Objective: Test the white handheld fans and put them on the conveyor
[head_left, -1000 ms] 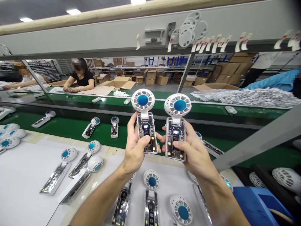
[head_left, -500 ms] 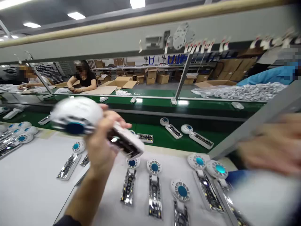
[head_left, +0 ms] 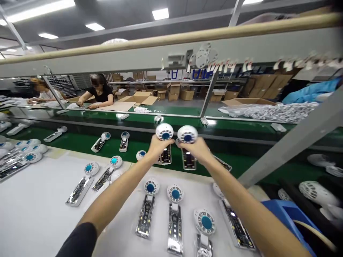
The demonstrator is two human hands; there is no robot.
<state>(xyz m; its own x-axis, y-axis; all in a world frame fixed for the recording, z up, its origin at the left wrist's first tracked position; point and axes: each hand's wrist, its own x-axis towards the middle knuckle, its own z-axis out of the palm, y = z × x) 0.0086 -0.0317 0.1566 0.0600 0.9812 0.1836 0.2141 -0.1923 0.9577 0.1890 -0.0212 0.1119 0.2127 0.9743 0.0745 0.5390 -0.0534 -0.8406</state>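
Observation:
Out over the green conveyor belt (head_left: 134, 146), my left hand (head_left: 157, 147) is closed around a white handheld fan (head_left: 164, 132). Its round vented head with a blue centre faces me, and the handle hangs below with its circuit board bare. Close beside it, my right hand (head_left: 197, 148) grips a second such fan (head_left: 189, 160) by the neck. The fingers behind both fans are mostly hidden. Below my arms, several more open-backed fans lie on the white table, among them a middle fan (head_left: 175, 214) and a lower fan (head_left: 206, 221).
On the left, a cluster of fans (head_left: 29, 157) covers the edge of the white table (head_left: 40, 203). A slanting grey post (head_left: 289, 139) rises at right, by a blue bin (head_left: 289, 217). Across the belt, two people work near cardboard boxes (head_left: 142, 98) and a heap of small white parts (head_left: 284, 111).
My left hand has carried its fan away from me over the belt. My right hand has come in from the far right and holds a fan beside it.

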